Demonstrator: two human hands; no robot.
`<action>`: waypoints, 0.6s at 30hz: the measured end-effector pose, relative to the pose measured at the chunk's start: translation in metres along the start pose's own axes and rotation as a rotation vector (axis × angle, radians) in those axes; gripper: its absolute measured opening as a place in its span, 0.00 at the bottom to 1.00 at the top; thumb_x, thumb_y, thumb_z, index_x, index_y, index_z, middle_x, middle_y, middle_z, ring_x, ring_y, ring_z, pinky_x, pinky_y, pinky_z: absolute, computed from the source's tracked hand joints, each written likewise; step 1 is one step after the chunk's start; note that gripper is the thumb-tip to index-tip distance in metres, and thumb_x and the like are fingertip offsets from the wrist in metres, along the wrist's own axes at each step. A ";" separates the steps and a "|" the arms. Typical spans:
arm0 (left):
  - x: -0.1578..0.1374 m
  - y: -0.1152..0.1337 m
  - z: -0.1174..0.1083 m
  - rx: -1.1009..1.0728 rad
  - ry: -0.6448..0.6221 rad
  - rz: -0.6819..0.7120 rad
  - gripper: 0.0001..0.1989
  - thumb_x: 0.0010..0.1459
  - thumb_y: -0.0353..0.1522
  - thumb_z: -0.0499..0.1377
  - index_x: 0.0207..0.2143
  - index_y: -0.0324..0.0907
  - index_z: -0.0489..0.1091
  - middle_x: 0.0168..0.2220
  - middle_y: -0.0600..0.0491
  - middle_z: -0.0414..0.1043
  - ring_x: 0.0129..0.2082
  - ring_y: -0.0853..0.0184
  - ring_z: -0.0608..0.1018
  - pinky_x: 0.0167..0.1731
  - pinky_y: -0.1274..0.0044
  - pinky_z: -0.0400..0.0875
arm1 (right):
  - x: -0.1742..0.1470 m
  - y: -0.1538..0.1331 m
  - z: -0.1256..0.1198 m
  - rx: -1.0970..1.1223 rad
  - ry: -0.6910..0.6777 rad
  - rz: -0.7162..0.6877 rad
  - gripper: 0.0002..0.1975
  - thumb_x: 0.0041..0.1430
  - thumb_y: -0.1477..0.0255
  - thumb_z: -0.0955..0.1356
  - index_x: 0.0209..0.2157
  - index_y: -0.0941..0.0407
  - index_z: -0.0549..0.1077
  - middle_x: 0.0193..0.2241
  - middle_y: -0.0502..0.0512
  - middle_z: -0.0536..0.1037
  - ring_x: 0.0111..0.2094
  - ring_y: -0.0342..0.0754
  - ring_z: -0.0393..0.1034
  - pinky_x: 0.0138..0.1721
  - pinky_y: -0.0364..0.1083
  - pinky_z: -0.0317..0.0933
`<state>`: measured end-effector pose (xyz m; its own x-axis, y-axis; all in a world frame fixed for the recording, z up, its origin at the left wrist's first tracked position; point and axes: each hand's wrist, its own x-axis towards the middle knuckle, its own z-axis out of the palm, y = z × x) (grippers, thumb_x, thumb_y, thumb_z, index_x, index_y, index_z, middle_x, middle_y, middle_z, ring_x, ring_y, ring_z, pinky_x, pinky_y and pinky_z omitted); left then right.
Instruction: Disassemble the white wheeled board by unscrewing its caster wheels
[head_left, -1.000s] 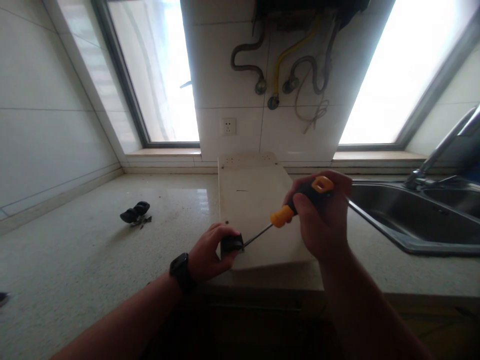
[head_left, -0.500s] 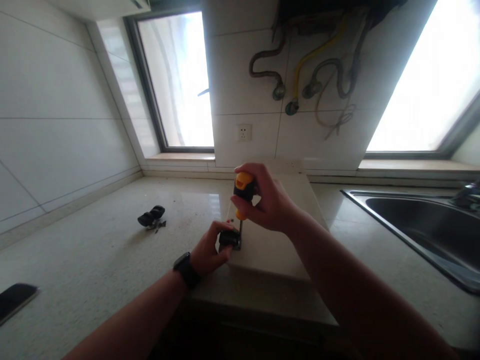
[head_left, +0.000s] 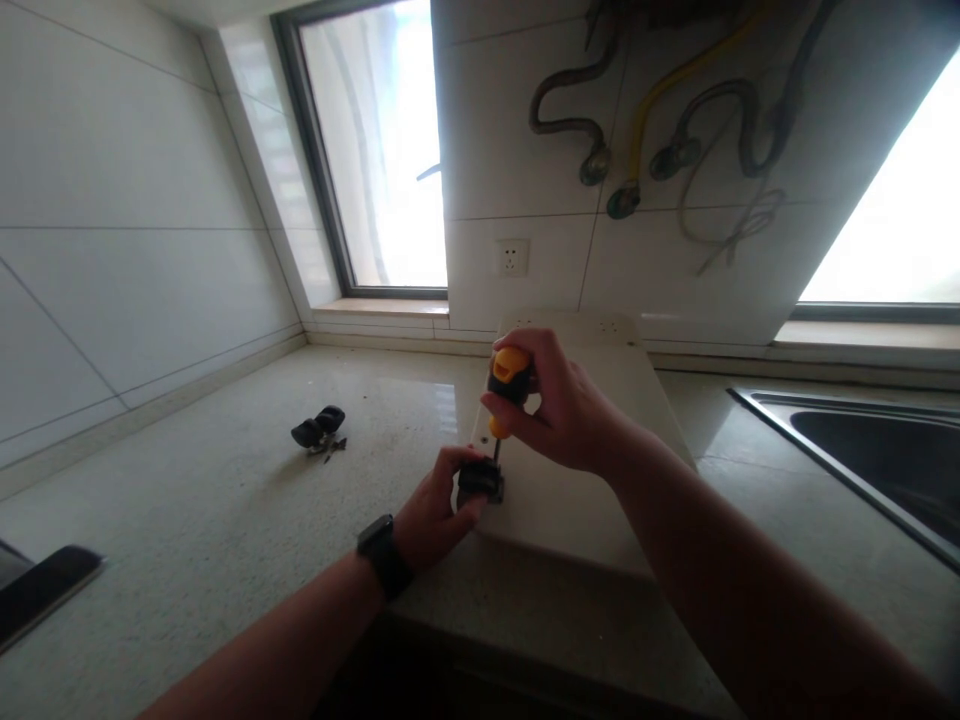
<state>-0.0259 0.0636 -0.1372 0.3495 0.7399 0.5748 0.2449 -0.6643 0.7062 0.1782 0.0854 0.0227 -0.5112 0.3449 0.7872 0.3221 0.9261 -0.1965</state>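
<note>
My right hand [head_left: 559, 400] is closed round the handle of a yellow and black screwdriver [head_left: 510, 372], held upright. Its shaft points down to the metal plate of a black caster wheel [head_left: 478, 478]; the tip's exact seat is too small to make out. My left hand [head_left: 439, 510], with a black watch on the wrist, grips this caster from the left. The caster sits at the near left corner of a flat white panel [head_left: 577, 500] lying on the counter. More black casters [head_left: 319, 428] lie loose to the left, with small metal bits, perhaps screws, beside them.
The pale stone counter [head_left: 225, 540] runs along a tiled wall. A dark phone-like object [head_left: 52, 590] lies at the far left. To the right is a metal sink [head_left: 877, 470]. A wall socket [head_left: 513, 258] and pipes with valves [head_left: 596, 165] are behind.
The camera view has shifted, so the whole scene sits farther right. Both hands keep their holds, and the screwdriver remains over the caster's plate.
</note>
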 end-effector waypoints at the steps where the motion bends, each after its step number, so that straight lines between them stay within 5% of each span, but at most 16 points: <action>1: 0.000 0.000 0.000 0.006 0.000 -0.005 0.23 0.61 0.26 0.58 0.56 0.47 0.56 0.51 0.46 0.70 0.51 0.59 0.75 0.51 0.60 0.71 | 0.000 0.001 -0.001 -0.005 -0.001 0.004 0.20 0.64 0.66 0.68 0.51 0.53 0.57 0.36 0.53 0.70 0.29 0.43 0.65 0.31 0.45 0.61; 18: -0.002 0.003 0.000 0.048 -0.025 -0.008 0.26 0.61 0.25 0.58 0.59 0.47 0.54 0.52 0.45 0.70 0.51 0.59 0.75 0.52 0.59 0.71 | -0.003 0.000 -0.011 -0.008 -0.091 0.008 0.19 0.64 0.66 0.68 0.50 0.54 0.56 0.35 0.51 0.69 0.28 0.42 0.62 0.30 0.45 0.58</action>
<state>-0.0258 0.0605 -0.1365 0.3693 0.7431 0.5581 0.2906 -0.6628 0.6901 0.1885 0.0830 0.0271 -0.5789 0.3652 0.7291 0.3326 0.9221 -0.1978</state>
